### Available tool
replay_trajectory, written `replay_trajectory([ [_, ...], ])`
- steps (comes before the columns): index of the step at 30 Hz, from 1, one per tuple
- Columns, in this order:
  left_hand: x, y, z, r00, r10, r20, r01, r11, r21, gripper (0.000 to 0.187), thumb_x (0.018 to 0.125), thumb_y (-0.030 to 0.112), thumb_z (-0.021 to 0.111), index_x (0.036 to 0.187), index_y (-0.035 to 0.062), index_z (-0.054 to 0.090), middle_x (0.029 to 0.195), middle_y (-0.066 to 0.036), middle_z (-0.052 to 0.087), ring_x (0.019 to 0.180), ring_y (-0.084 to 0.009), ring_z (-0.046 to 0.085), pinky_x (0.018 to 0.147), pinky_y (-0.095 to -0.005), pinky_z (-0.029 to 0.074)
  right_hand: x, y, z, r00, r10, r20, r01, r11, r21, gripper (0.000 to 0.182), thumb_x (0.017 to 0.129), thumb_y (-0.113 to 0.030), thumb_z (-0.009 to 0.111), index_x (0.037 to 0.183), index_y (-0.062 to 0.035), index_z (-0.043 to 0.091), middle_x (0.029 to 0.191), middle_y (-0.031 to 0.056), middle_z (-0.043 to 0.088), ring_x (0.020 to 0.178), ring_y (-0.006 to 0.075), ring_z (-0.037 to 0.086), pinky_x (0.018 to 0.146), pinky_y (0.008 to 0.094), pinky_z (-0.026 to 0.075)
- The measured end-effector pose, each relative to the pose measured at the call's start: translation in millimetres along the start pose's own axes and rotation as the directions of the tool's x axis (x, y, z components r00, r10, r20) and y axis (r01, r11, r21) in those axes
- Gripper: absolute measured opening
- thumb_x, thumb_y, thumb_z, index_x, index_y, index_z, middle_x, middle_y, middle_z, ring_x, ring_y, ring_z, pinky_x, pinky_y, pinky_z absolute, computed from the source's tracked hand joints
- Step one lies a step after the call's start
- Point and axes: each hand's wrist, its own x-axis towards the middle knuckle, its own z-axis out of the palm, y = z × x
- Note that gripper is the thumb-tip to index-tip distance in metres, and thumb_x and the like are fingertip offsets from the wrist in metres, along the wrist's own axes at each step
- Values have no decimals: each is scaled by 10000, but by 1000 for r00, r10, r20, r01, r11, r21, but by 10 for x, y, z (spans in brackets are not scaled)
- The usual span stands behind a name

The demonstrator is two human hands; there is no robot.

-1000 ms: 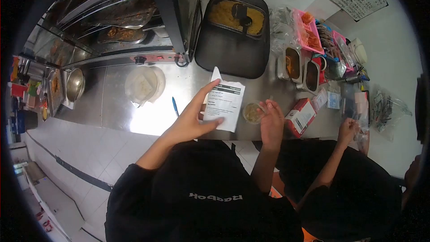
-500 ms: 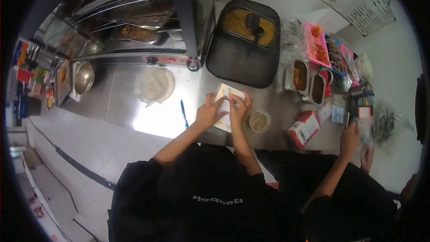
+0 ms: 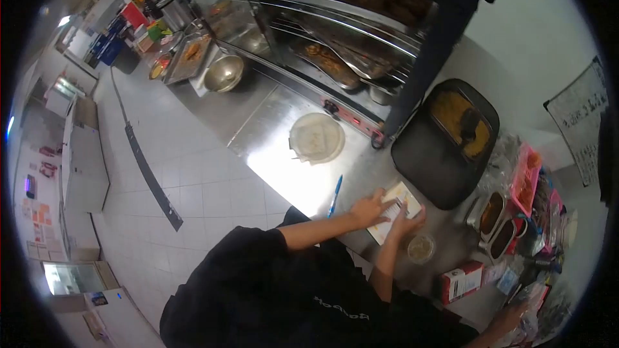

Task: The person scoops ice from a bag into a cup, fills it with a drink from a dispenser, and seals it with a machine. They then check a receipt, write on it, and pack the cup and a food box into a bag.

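Note:
A white pad or flat card with yellow and orange marks [image 3: 403, 192] lies slanted on the steel counter. My left hand [image 3: 372, 211] grips it from the left, fingers bent over its middle. From the right, my right hand [image 3: 407, 222] closes on the same pad, its fingertips close to those of my left hand. Small dark print shows between the fingers; any smaller piece there is too small to tell. A blue pen [image 3: 335, 194] rests left of the pad, and a round clear tub [image 3: 421, 249] stands just below my right hand.
Round translucent wrappers [image 3: 316, 138] lie on the counter [image 3: 258, 116] below a heated cabinet [image 3: 351, 113]. Right of it are a black tray [image 3: 425, 154], metal tins [image 3: 492, 212], a pink basket [image 3: 525, 180] and a red-and-white box [image 3: 462, 281]. A co-worker's hand [image 3: 509, 319] touches plastic at lower right.
The view has swung left, so the counter things appear further right and lower, and more floor shows. My hands remain on the pad.

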Motion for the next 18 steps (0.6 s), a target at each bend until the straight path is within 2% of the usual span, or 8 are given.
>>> replay_trajectory([
  [1, 3, -11, 29, 1000, 17, -26, -17, 1000, 0, 638, 778, 416, 657, 1330, 189, 430, 1196, -165, 388, 858, -311, 621, 675, -377, 544, 34, 95, 78, 1000, 29, -7, -28, 994, 108, 656, 741, -349, 737, 1249, -49, 451, 1153, 192, 511, 1155, 364, 431, 956, 447, 371],
  [6, -82, -31, -66, 996, 79, -48, -80, 997, -14, 575, 819, 413, 605, 1292, 128, 446, 1222, -182, 400, 872, -327, 616, 650, -389, 545, 254, -84, 128, 965, 248, 85, -241, 966, -93, 726, 757, -473, 669, 1279, -46, 399, 1230, 219, 437, 1162, 373, 430, 933, 464, 382],
  [7, -110, -44, -38, 994, 98, -45, -99, 995, -22, 566, 821, 411, 600, 1280, 114, 451, 1230, -190, 403, 894, -328, 611, 645, -388, 545, 272, -96, 129, 967, 244, 73, -235, 964, -121, 739, 759, -499, 654, 1274, -32, 403, 1226, 223, 445, 1150, 381, 440, 927, 473, 384],
  [9, -182, -148, 44, 980, 199, 4, -199, 980, 4, 544, 828, 405, 587, 1246, 80, 465, 1241, -211, 420, 1026, -339, 555, 762, -398, 511, 320, -53, 159, 970, 236, 48, -224, 958, -178, 774, 763, -553, 624, 1265, -5, 409, 1220, 232, 461, 1126, 397, 461, 915, 489, 388],
  [13, -763, -506, -119, 910, 401, 105, -401, 916, -28, 512, 832, 385, 591, 1200, 41, 502, 1229, -200, 452, 1090, -355, 506, 915, -437, 413, 359, 123, 314, 997, 48, -66, -59, 981, -185, 831, 760, -609, 606, 1241, 45, 429, 1185, 252, 495, 1099, 415, 481, 917, 478, 393],
  [15, -1181, -906, -317, 840, 456, 294, -380, 881, -281, 496, 793, 398, 642, 1099, 17, 555, 1153, -194, 522, 1026, -348, 546, 847, -437, 446, 270, -31, 268, 989, 34, -141, -78, 944, -321, 848, 762, -637, 586, 1242, 44, 428, 1179, 254, 495, 1087, 418, 486, 912, 476, 397],
  [17, -1697, -1419, -627, 802, 410, 434, -193, 866, -461, 536, 831, 427, 606, 1168, 15, 542, 1115, -215, 556, 1033, -363, 539, 886, -423, 429, 219, -145, 285, 975, 27, -221, -128, 880, -457, 828, 778, -656, 547, 1279, -12, 412, 1161, 238, 505, 1068, 404, 502, 896, 485, 403],
  [18, -2030, -1655, -943, 849, 363, 384, -162, 871, -464, 559, 856, 469, 561, 1223, 48, 531, 1100, -218, 570, 1056, -363, 532, 922, -415, 416, 172, -273, 246, 962, 13, -272, -149, 862, -485, 812, 785, -654, 538, 1291, -33, 405, 1158, 231, 508, 1066, 399, 505, 892, 489, 405],
])
